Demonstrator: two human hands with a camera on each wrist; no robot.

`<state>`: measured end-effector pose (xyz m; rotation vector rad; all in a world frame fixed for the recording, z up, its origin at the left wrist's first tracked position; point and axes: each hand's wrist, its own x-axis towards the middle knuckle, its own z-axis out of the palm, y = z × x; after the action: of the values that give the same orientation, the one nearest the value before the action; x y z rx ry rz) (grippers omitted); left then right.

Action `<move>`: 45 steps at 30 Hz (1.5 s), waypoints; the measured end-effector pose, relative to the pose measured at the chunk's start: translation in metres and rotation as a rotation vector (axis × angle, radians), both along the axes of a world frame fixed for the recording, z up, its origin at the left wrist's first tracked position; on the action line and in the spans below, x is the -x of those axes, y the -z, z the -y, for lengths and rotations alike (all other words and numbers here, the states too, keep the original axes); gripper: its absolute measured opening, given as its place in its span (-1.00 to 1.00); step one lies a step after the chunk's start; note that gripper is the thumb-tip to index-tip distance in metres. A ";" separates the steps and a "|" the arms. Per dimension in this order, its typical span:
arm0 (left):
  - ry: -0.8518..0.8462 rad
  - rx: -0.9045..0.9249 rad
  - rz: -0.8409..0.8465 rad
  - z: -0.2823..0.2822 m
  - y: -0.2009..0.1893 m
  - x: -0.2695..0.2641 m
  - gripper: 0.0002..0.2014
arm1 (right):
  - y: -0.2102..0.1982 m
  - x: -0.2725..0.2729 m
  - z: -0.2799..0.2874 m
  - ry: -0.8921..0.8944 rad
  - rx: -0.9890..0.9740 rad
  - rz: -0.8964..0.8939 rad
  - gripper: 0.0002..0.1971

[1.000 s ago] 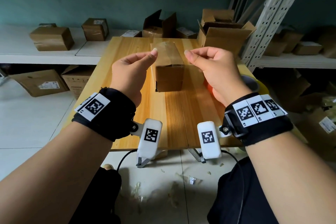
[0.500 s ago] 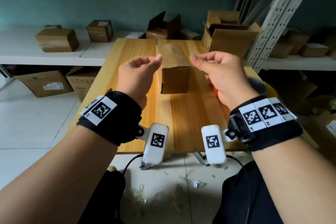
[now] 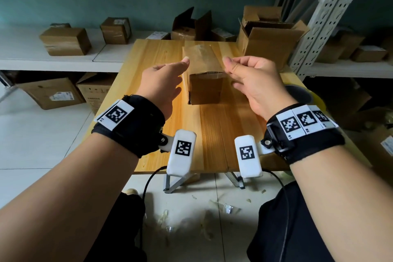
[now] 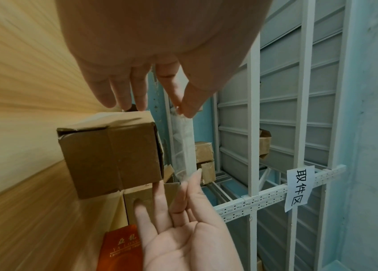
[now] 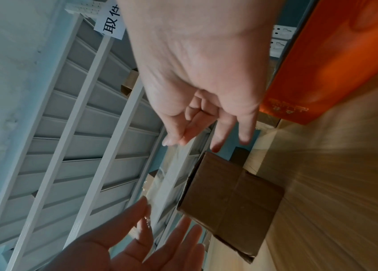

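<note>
A long brown cardboard box [image 3: 204, 85] lies end-on in the middle of the wooden table [image 3: 212, 134]. Just above its near end a strip of clear tape [image 4: 183, 143] is stretched between my hands. My left hand [image 3: 185, 62] pinches one end between thumb and forefinger, the other fingers held straight. My right hand [image 3: 227, 64] pinches the other end, its other fingers loosely curled. The left wrist view shows both pinches, the left hand [image 4: 180, 110] and the right hand [image 4: 189, 177]. In the right wrist view the tape [image 5: 171, 174] hangs beside the box [image 5: 229, 203].
An open carton [image 3: 270, 42] stands at the table's back right. An orange box [image 4: 120, 247] and a dark tape roll [image 3: 297, 93] lie by my right hand. Shelves [image 3: 25, 59] with several small cartons run behind, with a perforated metal upright [image 3: 319, 17] at right. Scraps litter the floor.
Both hands have come down and toward me with the tape, from above the box's middle to its near end. My left fingers have straightened out.
</note>
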<state>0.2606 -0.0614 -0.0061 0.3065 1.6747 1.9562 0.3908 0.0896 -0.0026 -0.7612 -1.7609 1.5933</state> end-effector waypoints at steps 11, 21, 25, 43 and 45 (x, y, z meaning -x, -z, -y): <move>0.053 -0.019 0.066 0.017 0.008 0.002 -0.72 | -0.004 -0.005 0.018 -0.057 0.226 -0.055 -0.22; 0.071 0.019 0.068 0.025 0.010 0.000 -0.61 | -0.003 -0.011 0.025 -0.002 0.241 -0.002 -0.31; 0.031 0.025 0.067 0.021 0.011 -0.001 -0.57 | -0.003 -0.011 0.022 0.008 0.261 0.007 -0.34; -0.048 0.069 0.039 0.017 0.005 -0.004 -0.57 | 0.000 -0.009 0.024 0.043 0.211 0.002 -0.47; -0.040 0.071 0.037 0.017 0.005 -0.004 -0.58 | 0.001 -0.009 0.026 0.056 0.193 0.002 -0.51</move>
<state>0.2647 -0.0788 -0.0113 0.2107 1.7344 1.9136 0.3994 0.0641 -0.0034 -0.8939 -1.5886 1.7421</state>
